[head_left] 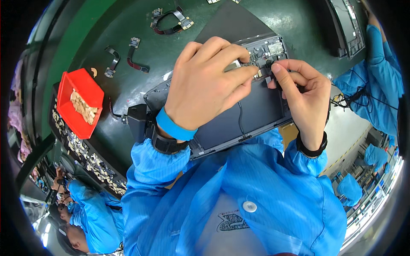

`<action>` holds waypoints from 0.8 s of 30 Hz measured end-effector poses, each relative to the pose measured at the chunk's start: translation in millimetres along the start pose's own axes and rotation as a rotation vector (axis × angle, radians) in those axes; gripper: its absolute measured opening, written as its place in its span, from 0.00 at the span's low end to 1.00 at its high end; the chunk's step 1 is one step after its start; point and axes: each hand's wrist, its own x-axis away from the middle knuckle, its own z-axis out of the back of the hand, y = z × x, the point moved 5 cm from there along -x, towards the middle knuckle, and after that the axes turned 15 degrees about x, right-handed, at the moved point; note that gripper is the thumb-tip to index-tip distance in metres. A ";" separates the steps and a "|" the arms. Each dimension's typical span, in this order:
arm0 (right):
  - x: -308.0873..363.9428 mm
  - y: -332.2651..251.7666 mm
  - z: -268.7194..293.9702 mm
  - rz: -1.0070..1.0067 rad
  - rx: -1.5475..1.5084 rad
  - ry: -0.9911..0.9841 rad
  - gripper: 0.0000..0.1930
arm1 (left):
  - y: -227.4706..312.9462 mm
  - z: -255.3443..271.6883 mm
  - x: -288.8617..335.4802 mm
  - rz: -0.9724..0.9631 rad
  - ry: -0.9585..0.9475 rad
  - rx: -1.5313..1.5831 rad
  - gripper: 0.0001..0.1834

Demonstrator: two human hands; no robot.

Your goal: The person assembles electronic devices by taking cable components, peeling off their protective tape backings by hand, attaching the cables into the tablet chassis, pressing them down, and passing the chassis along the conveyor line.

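Note:
An opened flat electronic device (222, 128) with a dark casing lies in front of me, its inside facing up. A circuit board (273, 48) shows along its far right part, and a thin black cable (240, 117) runs down its middle. Over the board, my left hand (209, 79) is bent with its fingertips close together; what they hold, if anything, is hidden. At the board's right edge my right hand (304, 87) pinches with thumb and forefinger at a small dark part too hidden to name. A blue band (176, 125) circles my left wrist.
Loose ribbon cables with small boards (136, 55) lie on the green table (115, 21) at the far left. A red tray (68, 96) holds tan scraps. Another opened device (347, 25) stands far right, near a co-worker's blue sleeve (376, 47). A dark panel (232, 21) lies behind.

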 end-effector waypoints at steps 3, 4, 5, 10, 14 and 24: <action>-0.4 1.4 -2.5 0.005 0.044 0.032 0.09 | -3.1 -1.9 2.4 -0.001 0.030 0.036 0.11; -1.1 1.4 -3.0 0.017 0.066 0.038 0.09 | -3.5 -1.7 2.2 0.003 0.030 0.042 0.11; -1.3 0.8 -3.8 0.012 0.070 0.036 0.09 | -3.2 -0.9 2.2 0.010 0.024 0.043 0.11; -3.2 -0.5 -13.7 0.021 0.049 0.021 0.09 | -4.1 -1.0 2.8 0.022 0.011 0.035 0.11; -3.1 1.3 -12.0 -0.021 0.057 0.034 0.08 | -3.5 -1.0 2.1 0.026 0.018 0.035 0.12; -5.8 0.4 -11.8 -0.003 0.074 -0.004 0.08 | -3.5 -1.0 1.4 0.039 0.005 0.043 0.13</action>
